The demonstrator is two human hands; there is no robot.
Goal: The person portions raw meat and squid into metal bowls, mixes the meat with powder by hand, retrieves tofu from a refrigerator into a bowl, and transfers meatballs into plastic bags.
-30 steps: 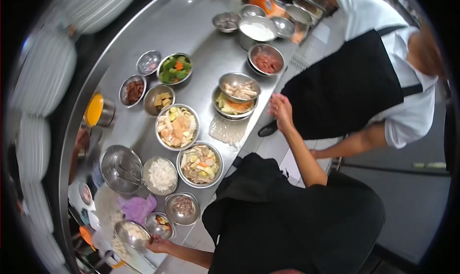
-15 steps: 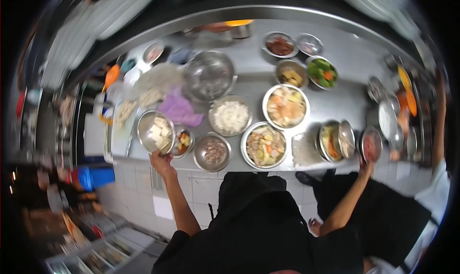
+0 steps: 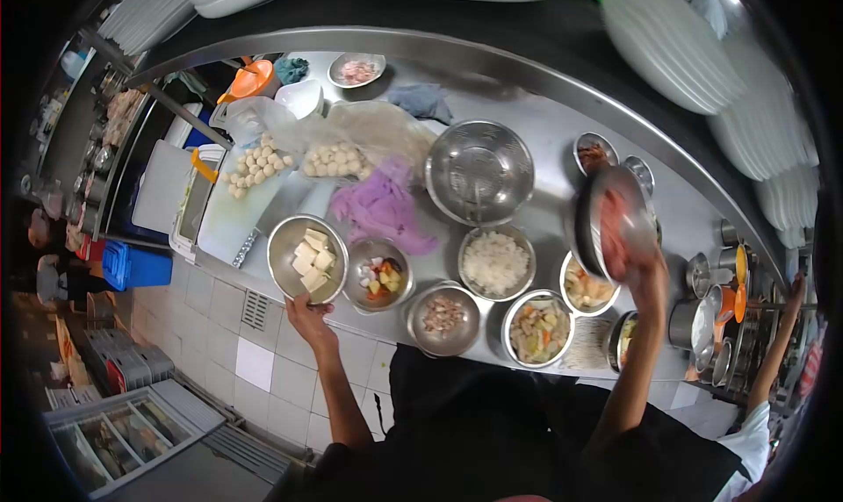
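My left hand [image 3: 312, 322] is closed on the near rim of a metal bowl [image 3: 279, 247] that holds pale, tofu-like cubes [image 3: 313, 260]. My right hand [image 3: 646, 278] grips a metal bowl of reddish raw meat [image 3: 616, 221], raised and tilted over the back right of the counter, blurred by motion. It partly hides a bowl of dark red pieces [image 3: 594, 154] and whatever lies behind. Beside the left bowl stands a bowl of cut colourful vegetables [image 3: 378, 276]. Nearer the middle are a bowl of small brownish pieces [image 3: 443, 319] and a bowl of white rice-like food [image 3: 497, 261].
An empty metal colander [image 3: 479, 170] stands at the back, near a purple cloth [image 3: 382, 205]. Pale balls [image 3: 255, 167] lie on a cutting board with a knife [image 3: 248, 246]. Stacked plates [image 3: 672, 50] fill the shelf above. Another person's arm [image 3: 774, 348] reaches in at right.
My right hand has lifted the meat bowl from the counter's right front edge, up and inward over the back right bowls. My left hand stays on its bowl. The view has turned.
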